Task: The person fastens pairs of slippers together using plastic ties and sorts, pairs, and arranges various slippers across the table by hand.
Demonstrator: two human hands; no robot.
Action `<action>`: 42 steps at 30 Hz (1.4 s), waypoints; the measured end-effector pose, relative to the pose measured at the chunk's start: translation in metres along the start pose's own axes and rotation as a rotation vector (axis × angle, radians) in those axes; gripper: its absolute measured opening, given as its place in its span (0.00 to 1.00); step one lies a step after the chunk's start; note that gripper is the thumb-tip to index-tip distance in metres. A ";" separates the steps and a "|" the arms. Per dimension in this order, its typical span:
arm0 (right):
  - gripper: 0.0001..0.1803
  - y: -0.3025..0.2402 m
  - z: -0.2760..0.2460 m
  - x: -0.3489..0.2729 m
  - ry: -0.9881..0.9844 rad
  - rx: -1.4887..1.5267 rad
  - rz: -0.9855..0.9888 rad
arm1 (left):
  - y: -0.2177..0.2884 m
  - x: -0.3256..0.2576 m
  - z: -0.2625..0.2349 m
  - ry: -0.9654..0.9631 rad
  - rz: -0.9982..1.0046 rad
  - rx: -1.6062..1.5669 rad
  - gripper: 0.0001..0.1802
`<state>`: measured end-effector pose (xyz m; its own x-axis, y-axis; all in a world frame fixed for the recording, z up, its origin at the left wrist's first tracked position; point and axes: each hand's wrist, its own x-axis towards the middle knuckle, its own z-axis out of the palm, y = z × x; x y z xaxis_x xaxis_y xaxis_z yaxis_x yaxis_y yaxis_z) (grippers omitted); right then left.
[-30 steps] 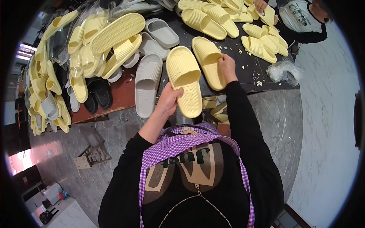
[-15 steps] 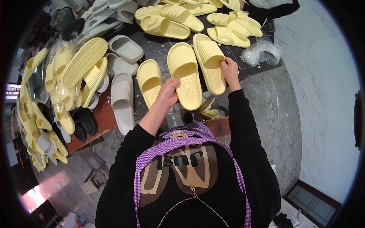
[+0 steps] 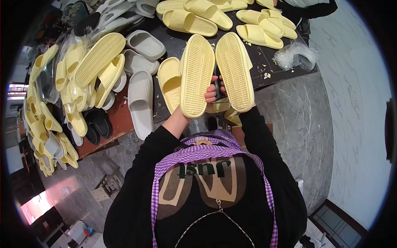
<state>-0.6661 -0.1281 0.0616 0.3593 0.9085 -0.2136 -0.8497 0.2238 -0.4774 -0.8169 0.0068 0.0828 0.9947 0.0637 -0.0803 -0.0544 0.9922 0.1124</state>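
Note:
I hold two pale yellow slide sandals with their ribbed soles turned up toward me, side by side above the table's near edge. My left hand (image 3: 210,94) grips the left sandal (image 3: 197,74) near its heel; only the fingers show behind it. My right hand (image 3: 222,86) grips the right sandal (image 3: 234,70), and it is mostly hidden by the sole. Another yellow sandal (image 3: 169,82) lies sole down on the dark table (image 3: 281,68) just left of the held pair.
Grey sandals (image 3: 140,101) lie at the table's left. A heap of yellow sandals (image 3: 89,68) is piled further left, black ones (image 3: 97,124) below it. More yellow pairs (image 3: 198,16) lie at the back. A clear plastic bag (image 3: 294,56) sits at right. Another person's dark sleeve (image 3: 310,10) shows at the top.
Both sandals have been lifted off the table and turned over, so their soles now face up. My hands have come closer together beneath them.

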 end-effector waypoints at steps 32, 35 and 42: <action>0.12 -0.024 -0.029 0.055 0.568 -0.853 -0.421 | 0.005 0.049 -0.030 0.680 0.479 0.637 0.15; 0.13 -0.037 -0.046 0.063 0.686 -1.283 -0.582 | 0.010 0.059 -0.057 0.652 0.575 0.762 0.16; 0.12 -0.048 -0.028 0.064 0.770 -1.586 -0.641 | 0.012 0.057 -0.050 0.981 0.611 1.057 0.17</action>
<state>-0.5918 -0.0908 0.0468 0.8925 0.3923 0.2227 0.4054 -0.4809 -0.7775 -0.7657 0.0274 0.0297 0.3796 0.8728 -0.3067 0.0893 0.2954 0.9512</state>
